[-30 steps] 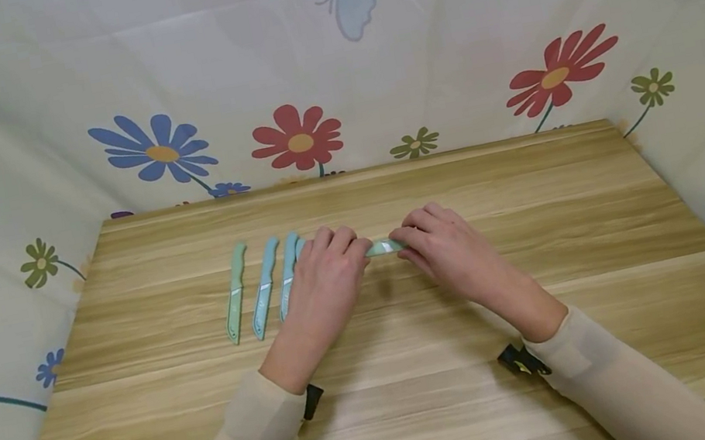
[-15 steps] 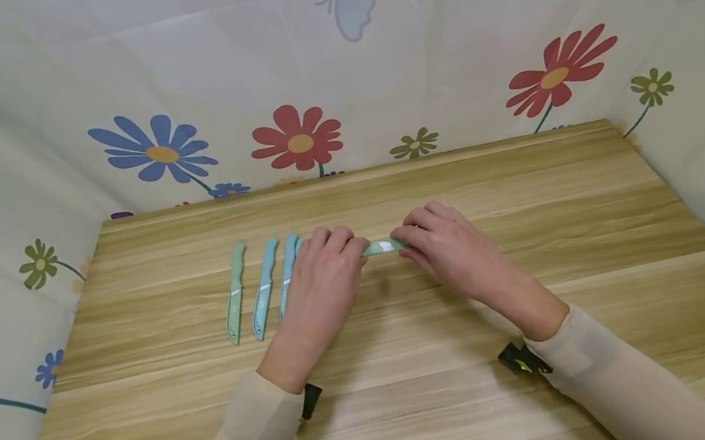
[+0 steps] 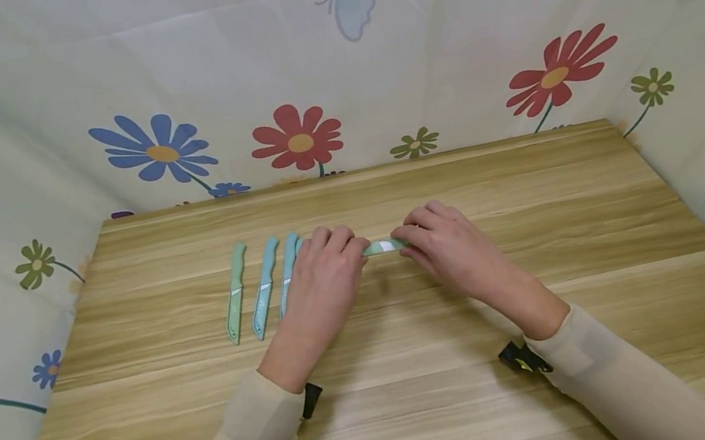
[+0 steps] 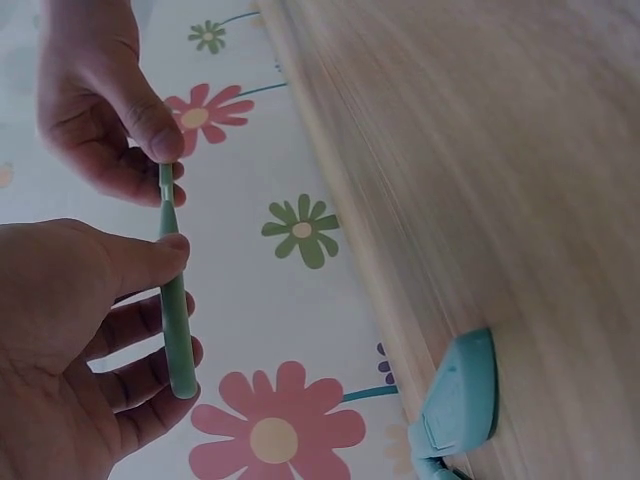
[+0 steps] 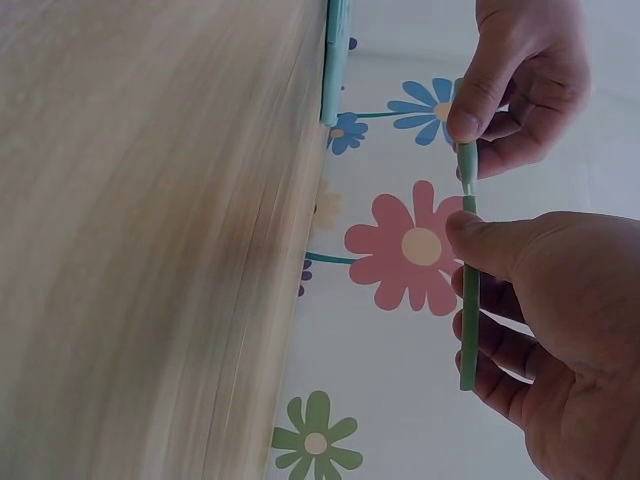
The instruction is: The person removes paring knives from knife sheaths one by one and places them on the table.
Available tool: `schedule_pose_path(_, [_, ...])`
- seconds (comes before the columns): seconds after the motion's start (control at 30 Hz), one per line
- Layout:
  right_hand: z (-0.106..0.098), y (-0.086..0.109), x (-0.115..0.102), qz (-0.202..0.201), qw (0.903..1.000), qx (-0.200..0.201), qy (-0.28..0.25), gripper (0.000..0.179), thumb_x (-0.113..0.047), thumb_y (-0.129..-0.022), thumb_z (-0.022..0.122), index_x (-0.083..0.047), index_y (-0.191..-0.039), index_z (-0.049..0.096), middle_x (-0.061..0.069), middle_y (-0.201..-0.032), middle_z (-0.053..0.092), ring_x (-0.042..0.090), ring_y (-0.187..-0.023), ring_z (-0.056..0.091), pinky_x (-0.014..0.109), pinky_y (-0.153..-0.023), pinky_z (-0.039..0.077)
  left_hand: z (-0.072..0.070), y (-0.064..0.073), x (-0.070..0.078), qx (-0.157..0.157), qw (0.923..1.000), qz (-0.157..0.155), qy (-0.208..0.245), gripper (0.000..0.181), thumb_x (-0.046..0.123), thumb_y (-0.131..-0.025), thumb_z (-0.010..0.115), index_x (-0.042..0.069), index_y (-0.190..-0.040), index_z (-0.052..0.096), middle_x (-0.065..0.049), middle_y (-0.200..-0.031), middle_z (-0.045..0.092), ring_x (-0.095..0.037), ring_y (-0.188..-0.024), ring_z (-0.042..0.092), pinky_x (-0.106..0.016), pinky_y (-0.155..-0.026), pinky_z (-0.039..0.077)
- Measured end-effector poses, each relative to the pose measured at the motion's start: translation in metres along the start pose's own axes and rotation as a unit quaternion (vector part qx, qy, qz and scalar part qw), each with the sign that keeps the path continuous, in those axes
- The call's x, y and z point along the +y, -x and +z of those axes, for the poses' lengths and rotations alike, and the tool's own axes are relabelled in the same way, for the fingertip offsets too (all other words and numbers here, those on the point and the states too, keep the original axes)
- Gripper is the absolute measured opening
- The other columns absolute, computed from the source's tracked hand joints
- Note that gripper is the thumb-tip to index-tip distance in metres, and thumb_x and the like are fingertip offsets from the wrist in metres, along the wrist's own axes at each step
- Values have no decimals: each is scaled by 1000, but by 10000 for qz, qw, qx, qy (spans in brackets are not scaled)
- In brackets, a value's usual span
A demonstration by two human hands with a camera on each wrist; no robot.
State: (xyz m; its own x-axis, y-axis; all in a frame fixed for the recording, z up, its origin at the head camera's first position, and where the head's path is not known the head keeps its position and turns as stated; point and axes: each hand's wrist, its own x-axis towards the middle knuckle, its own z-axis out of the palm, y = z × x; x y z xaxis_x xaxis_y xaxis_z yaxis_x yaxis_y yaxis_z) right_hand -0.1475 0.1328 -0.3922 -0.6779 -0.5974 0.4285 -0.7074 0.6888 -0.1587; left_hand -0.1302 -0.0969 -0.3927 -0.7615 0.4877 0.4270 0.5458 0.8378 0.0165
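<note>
Both hands hold a green knife (image 3: 386, 245) level above the table, its blade covered by a green sheath (image 5: 470, 300). My left hand (image 3: 325, 276) pinches the handle (image 4: 177, 345) between thumb and fingers. On the sheathed end, my right hand (image 3: 453, 249) grips with its thumb on one side and fingers on the other. A short pale band shows between the hands. To the left lie another green knife (image 3: 236, 294), a blue knife (image 3: 265, 289) and a second blue knife (image 3: 289, 257), side by side. A further blue handle is mostly hidden behind my left hand.
The wooden table (image 3: 539, 234) reaches back to a white curtain (image 3: 434, 40) printed with flowers and a butterfly. Curtain also hangs along both sides. Dark wrist devices stick out from the sleeves, close over the tabletop.
</note>
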Motion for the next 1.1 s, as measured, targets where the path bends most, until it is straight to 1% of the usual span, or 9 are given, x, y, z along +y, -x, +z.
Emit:
schedule_pose_path(0.1, [1,-1,-1,-2,10000,12,31,25,-15,-94,83,-5,-117,79,8,-110,71,27,-100,61,39,-88,53,2,1,-2,14,10000,6,-9,21,19,-95,83,9,-113,78,-4,-102,63,-24,-92,53,-35,-77,49])
schedule_pose_path(0.3, [1,-1,-1,-15,10000,32,24,25,-14,-93,85,-5,-115,79,8,-109,71,27,-100,61,39,-88,54,1,1,-1,2,10000,-10,4,22,18,-94,84,8,-113,79,-3,-101,63,-24,-92,53,-35,-78,49])
schedule_pose_path(0.43, [1,-1,0,-13,10000,43,-1,25,-13,-92,85,-5,-115,79,8,-109,71,27,-99,61,39,-87,54,1,1,-1,-16,10000,-17,-61,22,18,-94,84,8,-113,79,-4,-101,63,-24,-92,53,-35,-78,50])
schedule_pose_path(0.67, [2,0,3,2,10000,49,43,26,-13,-91,86,-5,-115,79,8,-108,71,28,-99,61,39,-87,54,1,1,-1,-39,9999,-45,-105,22,18,-95,82,8,-114,79,-4,-101,64,-24,-91,53,-34,-76,49])
schedule_pose_path(0.93, [0,0,3,49,10000,-16,26,24,-14,-93,84,-5,-115,79,9,-109,72,28,-100,61,40,-89,54,1,1,-3,67,9999,8,-135,21,18,-95,83,8,-113,79,-4,-101,66,-24,-90,54,-35,-76,49])
schedule_pose_path(1.1, [-2,0,4,82,9999,-53,82,25,-14,-93,85,-5,-115,79,8,-109,72,27,-98,61,38,-87,53,1,1,-4,124,9998,23,-138,22,18,-93,84,9,-112,79,-4,-101,66,-24,-89,55,-35,-76,50])
